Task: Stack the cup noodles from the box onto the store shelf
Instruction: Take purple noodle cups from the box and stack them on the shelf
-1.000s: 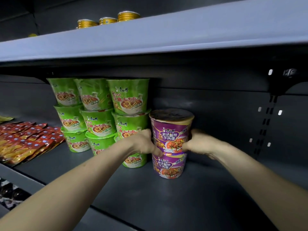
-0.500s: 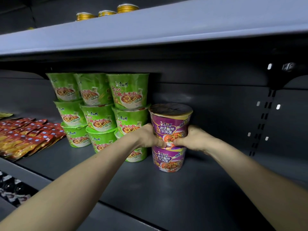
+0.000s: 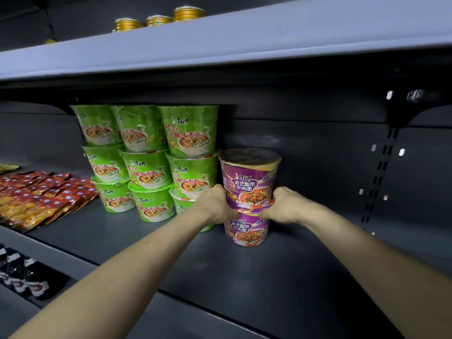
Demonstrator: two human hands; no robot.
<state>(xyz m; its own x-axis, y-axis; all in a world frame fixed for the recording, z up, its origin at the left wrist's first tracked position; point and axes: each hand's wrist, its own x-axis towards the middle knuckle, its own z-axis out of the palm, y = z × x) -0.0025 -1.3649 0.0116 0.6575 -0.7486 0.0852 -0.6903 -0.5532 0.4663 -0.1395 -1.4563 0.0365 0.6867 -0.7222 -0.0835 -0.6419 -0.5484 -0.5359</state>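
Seating the upper purple cup [image 3: 249,184] on the lower purple cup [image 3: 247,232], left hand [image 3: 215,204] and right hand [image 3: 286,205] curl their grip round its base; green cups [image 3: 146,165] fill the shelf [image 3: 244,277] alongside; box unseen.

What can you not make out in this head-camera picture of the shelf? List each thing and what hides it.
1. Fingertips of the left hand and right hand: behind the upper purple cup.
2. Lowest front green cup: mostly behind the left hand.
3. Gold cans: bodies hidden by the upper shelf.
4. The supply box: outside the head view.
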